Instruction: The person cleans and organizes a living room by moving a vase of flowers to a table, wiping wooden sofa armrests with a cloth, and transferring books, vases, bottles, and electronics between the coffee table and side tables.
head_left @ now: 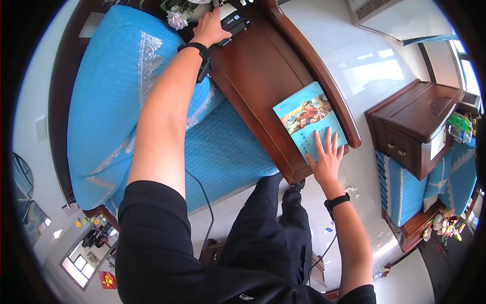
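Observation:
My left hand (210, 29) reaches to the far end of the dark wooden cabinet top (253, 61). Its fingers are stretched apart, touching or just over a black box-like item (235, 24) with small white markings; the hand covers part of it. Flat on the near end of the wood lies a light blue book (304, 111), its cover printed with a painting of figures and a column of characters. On the lower part of that cover, my right hand (326, 154) rests with fingers spread.
Pale flowers (177, 19) stand beside my left hand. A blue quilted sofa (228, 147) runs along the left of the wood, with a raised rail (324, 66) on the right. Across the tiled floor stands another wooden cabinet (410, 121). A dark cable (205, 195) hangs near my legs.

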Demonstrator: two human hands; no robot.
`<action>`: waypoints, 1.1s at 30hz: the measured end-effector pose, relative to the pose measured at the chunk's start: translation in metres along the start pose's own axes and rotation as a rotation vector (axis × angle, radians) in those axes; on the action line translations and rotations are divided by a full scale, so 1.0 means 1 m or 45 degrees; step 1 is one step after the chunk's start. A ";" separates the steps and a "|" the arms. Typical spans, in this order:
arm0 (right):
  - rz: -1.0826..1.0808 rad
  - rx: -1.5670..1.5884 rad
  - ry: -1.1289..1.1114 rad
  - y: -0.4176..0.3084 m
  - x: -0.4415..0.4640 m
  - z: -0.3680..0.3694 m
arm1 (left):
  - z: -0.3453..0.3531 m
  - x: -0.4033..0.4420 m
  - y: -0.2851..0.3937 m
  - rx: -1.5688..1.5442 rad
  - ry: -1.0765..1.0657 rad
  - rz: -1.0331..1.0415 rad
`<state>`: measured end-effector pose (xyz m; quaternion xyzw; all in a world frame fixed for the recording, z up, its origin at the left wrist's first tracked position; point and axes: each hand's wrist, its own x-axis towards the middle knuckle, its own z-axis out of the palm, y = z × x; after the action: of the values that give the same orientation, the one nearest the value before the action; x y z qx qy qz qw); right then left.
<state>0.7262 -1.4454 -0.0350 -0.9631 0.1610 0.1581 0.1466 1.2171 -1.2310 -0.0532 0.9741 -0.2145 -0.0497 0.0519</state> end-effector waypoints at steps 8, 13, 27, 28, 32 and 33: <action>-0.040 -0.067 -0.006 -0.026 0.030 -0.006 | 0.005 0.017 0.007 -0.086 0.072 0.245; -0.031 0.044 0.087 -0.096 0.102 -0.002 | 0.008 0.029 -0.005 -0.075 0.078 0.216; -0.017 -0.082 0.157 -0.125 0.194 -0.021 | -0.004 -0.025 -0.010 -0.415 0.403 0.364; -0.015 -0.094 0.117 -0.125 0.197 -0.025 | -0.002 -0.041 -0.013 -0.404 0.392 0.280; -0.016 -0.131 0.107 -0.127 0.197 -0.024 | -0.008 -0.140 -0.009 -0.516 0.478 0.234; -0.029 -0.135 0.109 -0.127 0.196 -0.024 | -0.007 -0.174 -0.005 -0.576 0.452 0.200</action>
<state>0.9540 -1.3907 -0.0530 -0.9772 0.1476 0.1236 0.0900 1.0626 -1.1524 -0.0337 0.9117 -0.2603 0.0793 0.3079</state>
